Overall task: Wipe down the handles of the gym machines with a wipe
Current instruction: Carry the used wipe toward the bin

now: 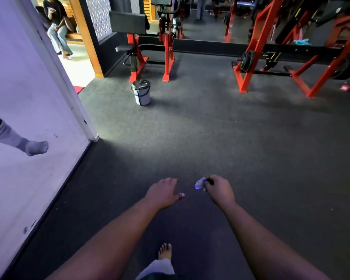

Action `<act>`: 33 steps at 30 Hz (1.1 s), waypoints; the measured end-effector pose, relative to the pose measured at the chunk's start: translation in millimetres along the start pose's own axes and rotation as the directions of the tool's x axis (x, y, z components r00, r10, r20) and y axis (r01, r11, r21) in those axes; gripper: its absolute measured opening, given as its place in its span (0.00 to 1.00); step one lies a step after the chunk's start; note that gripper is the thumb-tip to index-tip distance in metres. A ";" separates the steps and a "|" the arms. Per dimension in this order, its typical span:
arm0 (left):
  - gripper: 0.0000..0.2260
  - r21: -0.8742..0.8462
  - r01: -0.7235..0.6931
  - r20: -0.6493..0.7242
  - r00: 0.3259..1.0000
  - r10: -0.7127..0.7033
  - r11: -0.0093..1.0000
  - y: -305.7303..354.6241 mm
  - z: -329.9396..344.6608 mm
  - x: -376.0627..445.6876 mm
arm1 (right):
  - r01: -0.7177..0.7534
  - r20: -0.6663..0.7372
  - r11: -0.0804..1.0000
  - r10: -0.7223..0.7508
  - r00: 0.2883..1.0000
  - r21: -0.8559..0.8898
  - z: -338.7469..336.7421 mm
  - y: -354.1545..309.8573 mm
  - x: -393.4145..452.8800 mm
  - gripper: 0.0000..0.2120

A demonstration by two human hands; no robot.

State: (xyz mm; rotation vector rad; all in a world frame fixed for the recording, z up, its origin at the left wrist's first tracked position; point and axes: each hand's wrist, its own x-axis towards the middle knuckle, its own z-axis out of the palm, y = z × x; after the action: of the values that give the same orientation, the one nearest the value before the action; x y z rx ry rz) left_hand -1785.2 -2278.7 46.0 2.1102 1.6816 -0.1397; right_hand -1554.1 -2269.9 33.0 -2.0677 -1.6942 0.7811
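Right hand (pixel 218 188): fingers pinching wipe (pixel 200 183). Left hand (pixel 163 193): fingers spreading, holding nothing. Machines (pixel 150 47) standing at twelve o'clock.

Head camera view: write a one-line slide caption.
Right hand pinching a crumpled wipe, left hand open and empty, above dark gym floor facing red machines.

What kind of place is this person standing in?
Almost certainly a gym: red-framed weight machines, one loaded with a black weight plate, a padded bench station, and dark rubber flooring throughout.
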 end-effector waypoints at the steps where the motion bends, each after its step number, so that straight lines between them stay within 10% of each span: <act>1: 0.31 -0.001 -0.004 0.012 1.000 0.004 1.000 -4.8 -7.6 18.4 | 0.001 0.001 1.000 -0.001 1.000 -0.012 -2.9 -6.0 16.6 0.05; 33: 0.33 -0.019 0.079 -0.012 0.997 -0.079 0.997 -23.0 -276.4 698.6 | 0.144 0.125 0.989 -0.138 0.982 -0.044 -114.8 -96.4 763.5 0.08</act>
State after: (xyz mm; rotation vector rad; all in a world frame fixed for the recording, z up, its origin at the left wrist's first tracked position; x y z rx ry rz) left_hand -1679.4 -1534.6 49.8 2.0364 1.7676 -0.1340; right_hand -1458.5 -1497.7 34.2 -1.9431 -1.9235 0.8405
